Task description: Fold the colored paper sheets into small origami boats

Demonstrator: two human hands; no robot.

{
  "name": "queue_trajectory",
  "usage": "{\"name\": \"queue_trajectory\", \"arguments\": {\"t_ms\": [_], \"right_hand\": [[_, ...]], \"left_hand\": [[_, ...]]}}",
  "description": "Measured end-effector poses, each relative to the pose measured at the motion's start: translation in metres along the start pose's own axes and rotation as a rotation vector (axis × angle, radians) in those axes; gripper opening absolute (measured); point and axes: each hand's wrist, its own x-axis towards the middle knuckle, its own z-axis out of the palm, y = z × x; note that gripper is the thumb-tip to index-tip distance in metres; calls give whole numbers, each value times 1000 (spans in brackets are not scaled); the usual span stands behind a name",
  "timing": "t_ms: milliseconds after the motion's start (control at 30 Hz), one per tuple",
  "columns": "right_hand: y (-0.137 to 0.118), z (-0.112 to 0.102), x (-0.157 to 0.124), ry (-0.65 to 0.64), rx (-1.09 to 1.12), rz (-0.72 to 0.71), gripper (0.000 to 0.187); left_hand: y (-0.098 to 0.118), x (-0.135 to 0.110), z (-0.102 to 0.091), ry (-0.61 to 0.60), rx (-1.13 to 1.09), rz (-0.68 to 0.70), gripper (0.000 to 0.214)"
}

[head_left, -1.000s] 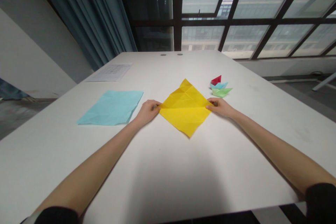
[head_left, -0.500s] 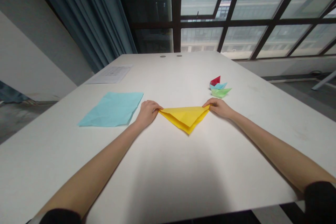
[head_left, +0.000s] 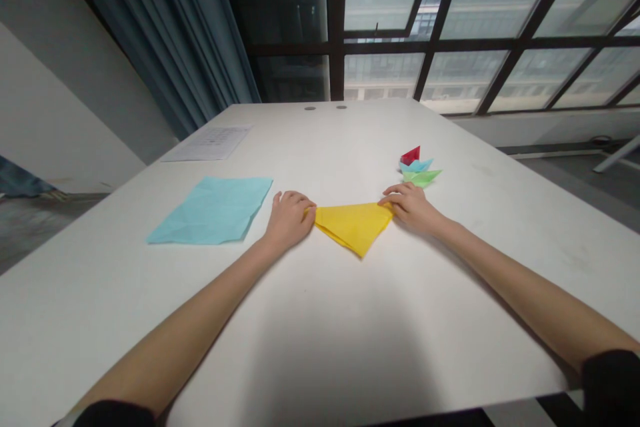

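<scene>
A yellow paper (head_left: 353, 227) lies folded into a triangle on the white table (head_left: 325, 333), its point toward me. My left hand (head_left: 289, 217) rests on its left corner with fingers curled and pressing down. My right hand (head_left: 410, 205) presses the right corner, fingers bent over the fold. Both hands sit on the top folded edge.
A light blue sheet (head_left: 213, 209) lies flat to the left. Three small folded paper boats, red (head_left: 411, 155), blue (head_left: 417, 165) and green (head_left: 423, 177), sit just beyond my right hand. A white printed sheet (head_left: 210, 142) lies far left. Windows and a curtain stand behind the table.
The yellow square was folded in half into a triangle, far corner brought toward me. Both hands have moved inward along the fold and now press it flat.
</scene>
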Motion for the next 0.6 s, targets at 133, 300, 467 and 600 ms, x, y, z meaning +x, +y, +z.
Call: {"name": "queue_trajectory", "arguments": {"t_ms": [133,300,467,600], "right_hand": [[-34,-2,3,-55,74,-107,34],[-57,10,1,-99,127,-204,42],[-62,18,-1,-207,121,-182,50],[-64,15,-1,-311,91,-129,63]], "left_hand": [[24,1,2,-71,-45,152,36],[39,-5,14,-209,-80,198,43],[42,-8,17,-293,-44,184,49],[44,-8,17,-374,-21,171,55]]}}
